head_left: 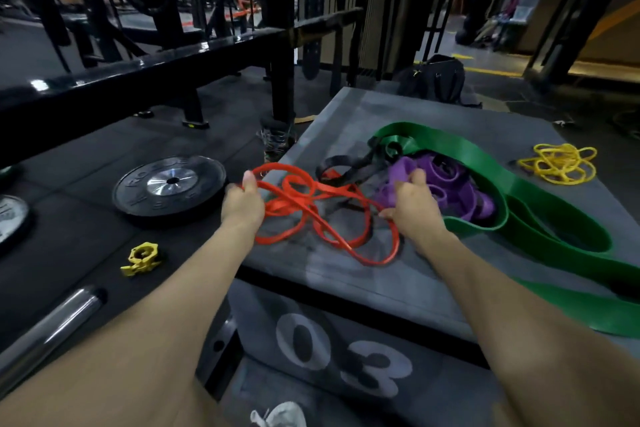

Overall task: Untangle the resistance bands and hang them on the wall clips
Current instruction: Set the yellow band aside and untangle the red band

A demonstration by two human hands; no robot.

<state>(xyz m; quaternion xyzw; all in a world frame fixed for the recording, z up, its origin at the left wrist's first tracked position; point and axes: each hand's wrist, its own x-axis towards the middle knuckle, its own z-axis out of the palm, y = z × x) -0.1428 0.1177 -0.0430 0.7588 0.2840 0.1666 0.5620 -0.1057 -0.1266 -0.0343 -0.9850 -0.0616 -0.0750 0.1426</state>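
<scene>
The grey box (415,274), marked 03 on its near side, carries the whole tangle across its top. The green band (485,163), the widest, loops from the far middle along the right edge and runs off the near right corner, cut off by the picture's edge. Inside its curve lies the purple band (460,191), bunched, with a black band (346,166) knotted in toward the far left. The red band (311,204) sprawls in crossing loops near the left edge, its long run lying left to right between the two hands. A yellow band (559,163) sits apart by the far right corner.

The left hand (242,201) is curled round a red loop at the box's left edge, thumb up. The right hand (414,208) is closed as well, its fingers pinching red strand on the near side while its thumb lies against the purple; whether it holds purple too I cannot tell. Both hands are on the red band, so drawing them apart looks the likely way to free it.

Where red passes under black is hard to make out. No wall clips show.
</scene>
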